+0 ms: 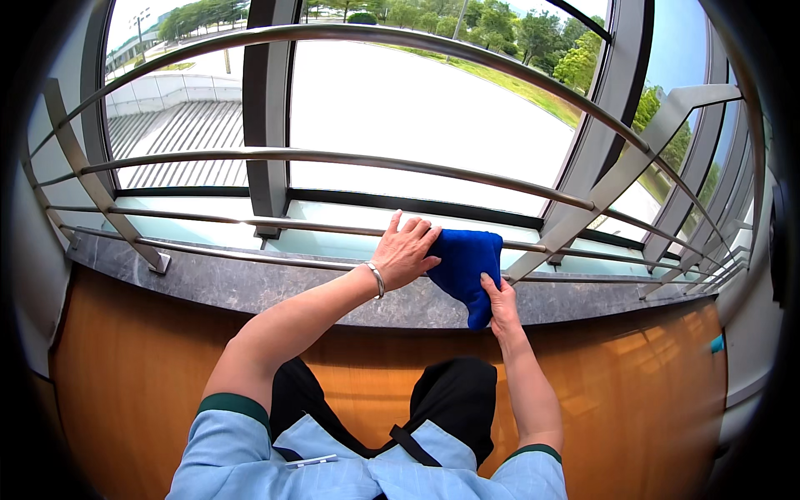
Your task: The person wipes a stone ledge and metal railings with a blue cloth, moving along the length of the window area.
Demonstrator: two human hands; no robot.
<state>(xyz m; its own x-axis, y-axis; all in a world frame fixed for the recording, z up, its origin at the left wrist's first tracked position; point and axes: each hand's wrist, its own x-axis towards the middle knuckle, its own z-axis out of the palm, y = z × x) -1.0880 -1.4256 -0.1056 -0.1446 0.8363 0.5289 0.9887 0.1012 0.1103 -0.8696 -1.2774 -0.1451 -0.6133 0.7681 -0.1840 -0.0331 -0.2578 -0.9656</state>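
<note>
A bright blue cloth (465, 256) hangs draped over the lower bars of a metal railing, its bottom corner dangling in front of the stone ledge (300, 287). My right hand (502, 301) pinches the cloth's right edge between thumb and fingers. Across the third rail (315, 226) lies my left hand (409, 247), back upward, fingers reaching over the bar. Its index finger and thumb meet the cloth's left edge; whether they grip it is hidden. A silver bangle (376, 280) circles my left wrist.
A slanted flat railing post (584, 215) stands just right of the cloth, another post (119, 212) at left. Higher rails (350, 159) cross in front of tall framed windows. Wooden flooring (144, 350) lies below the ledge. A small teal object (717, 344) sits at far right.
</note>
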